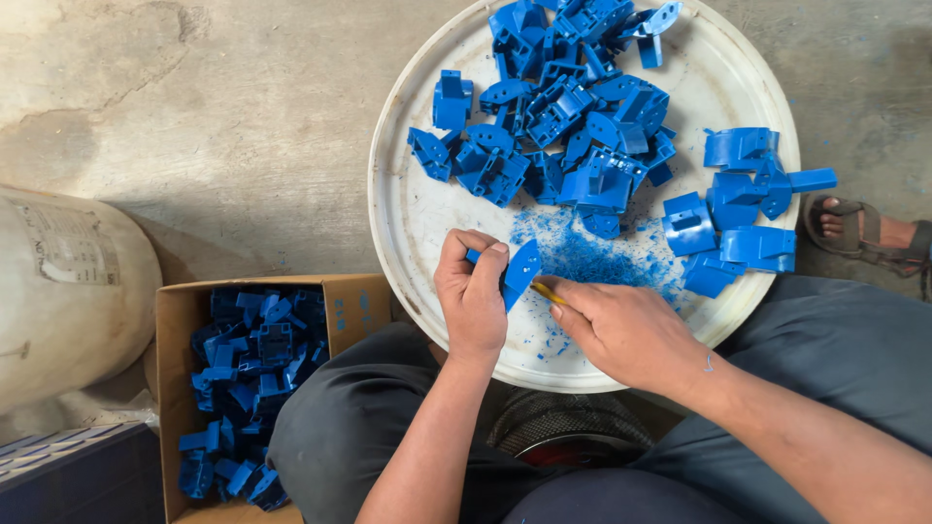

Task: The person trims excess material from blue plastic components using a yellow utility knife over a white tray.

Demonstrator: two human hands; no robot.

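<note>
My left hand (pixel 472 296) grips a blue moulded plastic part (pixel 520 271) over the near rim of a round white tray (pixel 408 218). My right hand (pixel 621 328) holds a thin yellow-handled tool (pixel 547 291) whose tip touches that part's edge. Blue shavings (pixel 582 254) lie scattered on the tray just beyond my hands. A heap of similar blue parts (pixel 563 107) fills the tray's far middle, and a smaller group of blue parts (pixel 743 209) lies at its right side.
A cardboard box (pixel 184 301) with several blue parts inside stands on the floor at my left knee. A large pale drum (pixel 68 291) lies at the far left. A sandalled foot (pixel 859 228) rests right of the tray. The floor is bare concrete (pixel 194 97).
</note>
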